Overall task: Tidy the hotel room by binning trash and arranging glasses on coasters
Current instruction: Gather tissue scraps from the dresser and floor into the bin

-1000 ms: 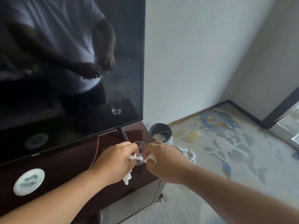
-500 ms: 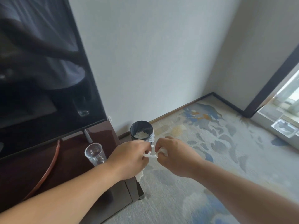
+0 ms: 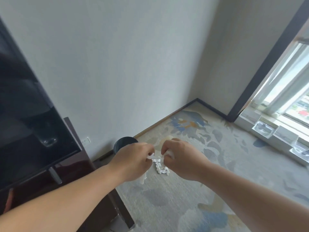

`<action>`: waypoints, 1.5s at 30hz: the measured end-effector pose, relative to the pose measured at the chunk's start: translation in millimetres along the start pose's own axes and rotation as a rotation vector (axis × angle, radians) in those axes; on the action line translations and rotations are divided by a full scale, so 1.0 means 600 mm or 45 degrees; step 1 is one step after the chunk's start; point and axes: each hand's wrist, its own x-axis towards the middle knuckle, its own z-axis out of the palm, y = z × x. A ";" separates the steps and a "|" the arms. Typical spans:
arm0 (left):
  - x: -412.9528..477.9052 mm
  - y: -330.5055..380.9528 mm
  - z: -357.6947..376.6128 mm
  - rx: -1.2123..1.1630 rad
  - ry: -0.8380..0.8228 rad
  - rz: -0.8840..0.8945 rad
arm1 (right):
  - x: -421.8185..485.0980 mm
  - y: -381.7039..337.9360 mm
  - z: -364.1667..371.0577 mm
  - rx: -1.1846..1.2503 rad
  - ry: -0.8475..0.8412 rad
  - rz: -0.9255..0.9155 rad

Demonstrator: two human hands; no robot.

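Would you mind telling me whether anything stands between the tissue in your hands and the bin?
Nothing visible does. The left hand and right hand pinch the tissue; the bin stands on the floor just beyond the left hand, partly hidden by it.

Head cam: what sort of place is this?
Probably a hotel room or similar guest room: a flat-screen TV on a dark glossy cabinet, patterned carpet, and a small black bin by the wall.

Both forearms reach forward, bare: left grip (image 3: pixel 133 160) and right grip (image 3: pixel 182 158) curled, pinching, close together.
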 end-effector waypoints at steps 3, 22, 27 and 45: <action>0.036 -0.016 -0.003 -0.025 0.014 -0.017 | 0.030 0.014 -0.010 -0.011 -0.014 0.003; 0.320 -0.025 0.047 -0.040 0.160 -0.485 | 0.331 0.251 -0.111 0.050 -0.336 -0.321; 0.382 -0.015 0.052 -0.049 0.135 -0.563 | 0.399 0.299 -0.132 0.095 -0.436 -0.390; 0.461 -0.315 0.051 -0.119 0.247 -0.876 | 0.704 0.226 0.021 -0.088 -0.675 -0.458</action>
